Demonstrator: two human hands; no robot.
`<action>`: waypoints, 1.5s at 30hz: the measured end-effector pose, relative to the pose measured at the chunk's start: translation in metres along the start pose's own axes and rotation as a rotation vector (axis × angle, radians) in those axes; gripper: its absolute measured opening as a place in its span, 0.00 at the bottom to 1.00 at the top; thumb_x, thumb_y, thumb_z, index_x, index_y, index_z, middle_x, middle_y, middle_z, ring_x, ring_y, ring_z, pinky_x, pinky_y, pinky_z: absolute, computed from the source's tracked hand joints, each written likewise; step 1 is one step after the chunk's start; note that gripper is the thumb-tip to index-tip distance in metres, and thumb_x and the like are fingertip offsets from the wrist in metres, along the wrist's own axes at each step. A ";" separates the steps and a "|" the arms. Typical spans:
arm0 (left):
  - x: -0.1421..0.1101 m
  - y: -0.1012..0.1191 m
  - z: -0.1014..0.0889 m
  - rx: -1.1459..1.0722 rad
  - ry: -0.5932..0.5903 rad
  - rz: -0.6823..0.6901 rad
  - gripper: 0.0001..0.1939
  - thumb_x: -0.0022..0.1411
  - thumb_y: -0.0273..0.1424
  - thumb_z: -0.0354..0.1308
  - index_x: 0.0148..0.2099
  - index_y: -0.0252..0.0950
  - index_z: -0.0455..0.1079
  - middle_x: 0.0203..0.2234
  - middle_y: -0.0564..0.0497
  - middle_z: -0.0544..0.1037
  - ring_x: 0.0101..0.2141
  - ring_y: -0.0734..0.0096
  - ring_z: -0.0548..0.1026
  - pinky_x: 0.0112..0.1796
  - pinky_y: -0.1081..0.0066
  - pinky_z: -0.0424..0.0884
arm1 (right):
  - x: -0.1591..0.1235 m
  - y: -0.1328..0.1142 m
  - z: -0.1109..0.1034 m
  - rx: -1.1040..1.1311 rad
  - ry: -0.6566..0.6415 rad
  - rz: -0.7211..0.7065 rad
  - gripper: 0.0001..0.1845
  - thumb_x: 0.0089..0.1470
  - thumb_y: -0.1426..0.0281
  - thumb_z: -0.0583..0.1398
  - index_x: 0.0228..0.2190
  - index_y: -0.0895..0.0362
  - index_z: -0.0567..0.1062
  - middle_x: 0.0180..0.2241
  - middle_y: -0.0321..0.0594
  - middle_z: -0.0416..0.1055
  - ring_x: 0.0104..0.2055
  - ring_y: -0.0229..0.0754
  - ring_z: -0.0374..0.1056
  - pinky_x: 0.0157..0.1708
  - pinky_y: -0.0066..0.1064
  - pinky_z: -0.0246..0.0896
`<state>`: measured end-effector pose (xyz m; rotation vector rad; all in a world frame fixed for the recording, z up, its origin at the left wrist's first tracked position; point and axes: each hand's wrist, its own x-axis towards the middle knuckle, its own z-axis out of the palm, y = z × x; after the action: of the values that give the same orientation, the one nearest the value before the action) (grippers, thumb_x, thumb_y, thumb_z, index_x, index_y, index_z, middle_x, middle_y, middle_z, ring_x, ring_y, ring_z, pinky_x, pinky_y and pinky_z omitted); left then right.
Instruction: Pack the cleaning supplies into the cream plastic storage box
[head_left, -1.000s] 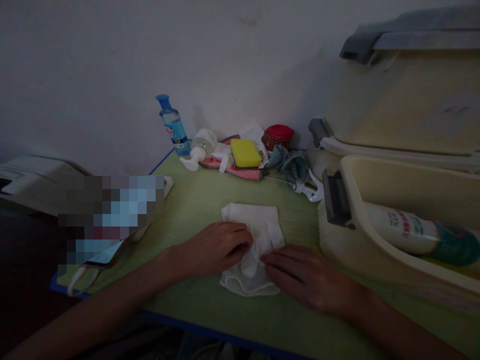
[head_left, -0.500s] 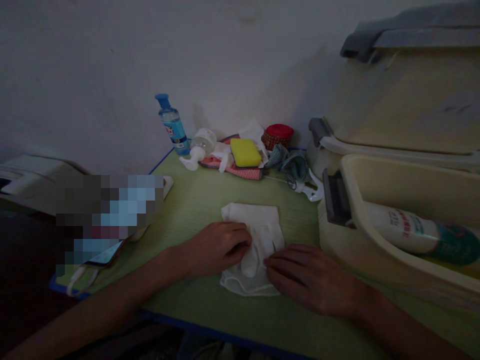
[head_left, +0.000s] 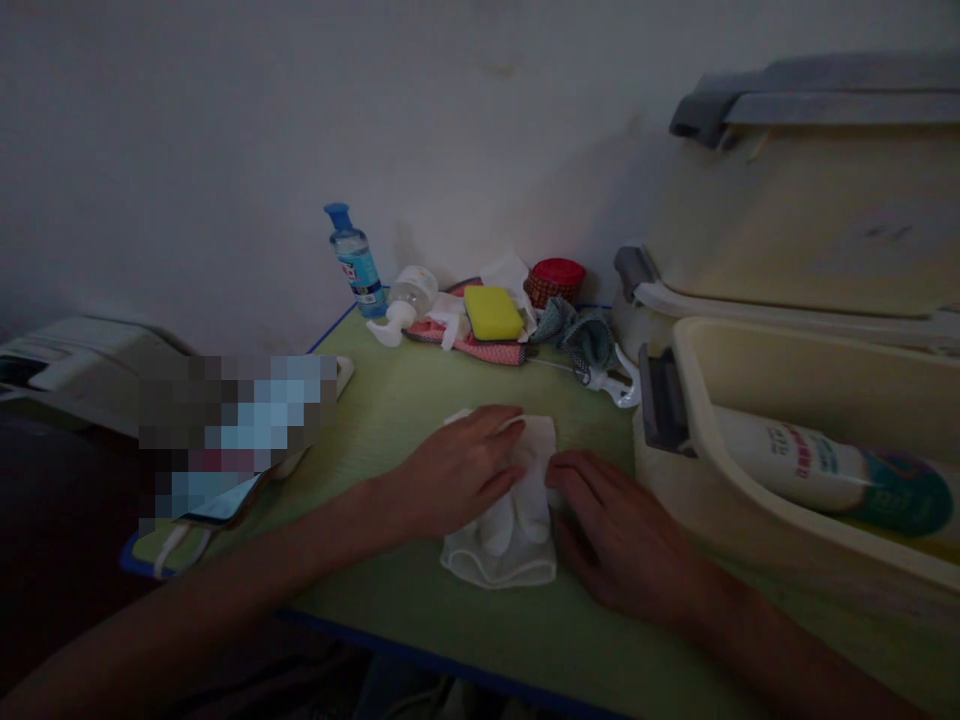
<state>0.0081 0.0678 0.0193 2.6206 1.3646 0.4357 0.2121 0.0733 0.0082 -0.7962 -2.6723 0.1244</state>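
Observation:
A white rubber glove [head_left: 504, 540] lies folded on the green tabletop in front of me, its rolled cuff edge toward me and its finger parts folded over the middle. My left hand [head_left: 461, 475] lies palm down over its upper left part, fingers stretched out and a little apart. At its right edge rests my right hand [head_left: 622, 530], with the fingers bent and their tips touching the glove. A gap shows between the right thumb and the other fingers, and I see nothing held in that hand.
Behind are a blue bottle [head_left: 356, 265], a pump bottle [head_left: 411, 295] on its side, a yellow sponge [head_left: 493, 313], cloths [head_left: 574, 330] and a red-lidded jar [head_left: 556, 280]. An open cream bin [head_left: 690, 500] holding a spray can [head_left: 825, 470] stands right. A phone [head_left: 225, 495] lies left.
My left hand has gone from bent fingers to stretched ones and now covers more of the glove's upper part. My right hand has drawn back to the glove's right edge, its fingers more bent.

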 end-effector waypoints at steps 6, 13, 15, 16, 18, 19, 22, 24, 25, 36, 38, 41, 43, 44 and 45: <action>-0.004 0.002 0.018 -0.001 -0.133 0.031 0.33 0.63 0.41 0.48 0.62 0.22 0.50 0.61 0.31 0.52 0.61 0.55 0.50 0.59 0.59 0.52 | -0.001 0.000 0.007 -0.032 0.053 0.085 0.07 0.50 0.79 0.52 0.32 0.61 0.67 0.32 0.47 0.69 0.34 0.46 0.66 0.32 0.38 0.67; -0.006 0.002 0.025 0.098 -0.211 0.034 0.36 0.64 0.43 0.45 0.63 0.21 0.44 0.62 0.32 0.45 0.63 0.55 0.44 0.60 0.58 0.47 | 0.001 0.003 0.011 -0.134 0.074 0.054 0.06 0.51 0.80 0.53 0.30 0.59 0.68 0.30 0.45 0.69 0.32 0.45 0.67 0.32 0.36 0.67; -0.007 0.002 0.026 0.095 -0.193 0.038 0.35 0.64 0.43 0.45 0.63 0.22 0.44 0.62 0.32 0.45 0.63 0.56 0.44 0.60 0.58 0.47 | 0.001 0.004 0.013 -0.159 0.089 0.031 0.06 0.51 0.80 0.53 0.31 0.60 0.68 0.30 0.45 0.70 0.33 0.46 0.67 0.32 0.36 0.67; -0.007 0.002 0.027 0.086 -0.178 0.042 0.35 0.64 0.43 0.45 0.63 0.22 0.44 0.62 0.33 0.46 0.63 0.57 0.44 0.60 0.58 0.47 | 0.001 0.004 0.013 -0.173 0.097 0.026 0.07 0.52 0.80 0.53 0.31 0.60 0.68 0.30 0.45 0.70 0.33 0.46 0.67 0.31 0.36 0.67; -0.008 0.001 0.028 0.066 -0.155 0.045 0.34 0.63 0.42 0.45 0.63 0.23 0.45 0.62 0.33 0.47 0.63 0.58 0.44 0.60 0.58 0.48 | 0.001 0.003 0.014 -0.191 0.110 0.047 0.09 0.52 0.81 0.51 0.31 0.59 0.68 0.29 0.44 0.70 0.32 0.47 0.68 0.30 0.36 0.67; -0.008 0.001 0.028 0.060 -0.152 0.047 0.34 0.63 0.42 0.45 0.63 0.23 0.45 0.62 0.33 0.47 0.63 0.58 0.44 0.60 0.58 0.48 | 0.002 0.003 0.015 -0.182 0.119 0.074 0.10 0.53 0.81 0.50 0.32 0.59 0.68 0.30 0.44 0.71 0.32 0.46 0.68 0.29 0.35 0.67; -0.008 0.000 0.029 0.061 -0.153 0.043 0.35 0.63 0.43 0.45 0.63 0.23 0.45 0.62 0.33 0.47 0.63 0.58 0.44 0.60 0.58 0.47 | 0.003 0.003 0.016 -0.045 0.184 0.175 0.12 0.55 0.81 0.48 0.35 0.58 0.68 0.32 0.42 0.72 0.32 0.42 0.70 0.29 0.32 0.67; -0.009 -0.001 0.030 0.059 -0.145 0.045 0.35 0.63 0.43 0.45 0.64 0.23 0.44 0.63 0.34 0.46 0.63 0.58 0.44 0.60 0.58 0.47 | 0.005 0.005 0.016 0.086 0.251 0.223 0.11 0.56 0.79 0.48 0.36 0.57 0.67 0.33 0.41 0.71 0.32 0.40 0.70 0.31 0.30 0.67; -0.009 -0.002 0.030 0.056 -0.137 0.049 0.35 0.64 0.43 0.45 0.64 0.24 0.43 0.63 0.34 0.46 0.63 0.59 0.43 0.60 0.59 0.47 | 0.006 0.006 0.017 0.138 0.285 0.239 0.10 0.56 0.78 0.48 0.36 0.56 0.67 0.32 0.41 0.71 0.32 0.39 0.70 0.31 0.30 0.67; -0.008 0.000 0.029 0.021 -0.135 0.043 0.35 0.63 0.42 0.46 0.63 0.23 0.44 0.63 0.34 0.47 0.63 0.58 0.44 0.60 0.59 0.46 | 0.009 0.005 0.013 0.365 0.302 0.343 0.15 0.51 0.77 0.52 0.42 0.56 0.66 0.36 0.41 0.73 0.35 0.40 0.71 0.37 0.33 0.68; -0.008 -0.001 0.028 -0.021 -0.127 0.030 0.35 0.62 0.42 0.47 0.64 0.24 0.43 0.63 0.34 0.47 0.63 0.58 0.44 0.60 0.57 0.47 | 0.010 0.004 0.013 0.400 0.289 0.342 0.17 0.50 0.77 0.52 0.43 0.55 0.66 0.37 0.41 0.72 0.37 0.40 0.71 0.38 0.34 0.68; -0.007 -0.001 0.028 -0.158 -0.100 -0.014 0.38 0.58 0.39 0.53 0.63 0.27 0.43 0.62 0.34 0.50 0.62 0.57 0.48 0.59 0.54 0.50 | 0.010 0.005 0.015 0.467 0.271 0.303 0.20 0.50 0.79 0.51 0.45 0.54 0.64 0.42 0.42 0.71 0.40 0.40 0.70 0.41 0.35 0.68; -0.005 -0.001 0.027 -0.290 -0.044 -0.085 0.40 0.54 0.36 0.58 0.62 0.29 0.45 0.61 0.34 0.54 0.61 0.55 0.53 0.57 0.53 0.54 | 0.010 0.006 0.017 0.512 0.258 0.293 0.21 0.50 0.79 0.51 0.46 0.54 0.63 0.44 0.43 0.70 0.42 0.40 0.70 0.42 0.36 0.67; -0.004 -0.001 0.027 -0.357 0.003 -0.128 0.39 0.52 0.34 0.59 0.62 0.30 0.46 0.59 0.34 0.57 0.59 0.55 0.56 0.56 0.53 0.56 | 0.011 0.006 0.018 0.532 0.252 0.295 0.21 0.50 0.79 0.51 0.47 0.54 0.63 0.44 0.44 0.70 0.43 0.40 0.69 0.43 0.36 0.67; -0.002 -0.001 0.026 -0.420 0.059 -0.171 0.38 0.51 0.33 0.59 0.61 0.31 0.47 0.57 0.35 0.60 0.57 0.56 0.60 0.55 0.53 0.58 | 0.011 0.006 0.018 0.549 0.244 0.294 0.21 0.50 0.79 0.51 0.47 0.54 0.62 0.44 0.44 0.70 0.43 0.41 0.69 0.43 0.36 0.67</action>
<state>0.0144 0.0662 -0.0056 2.1521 1.3285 0.6930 0.2001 0.0849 -0.0068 -0.9328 -2.1205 0.7445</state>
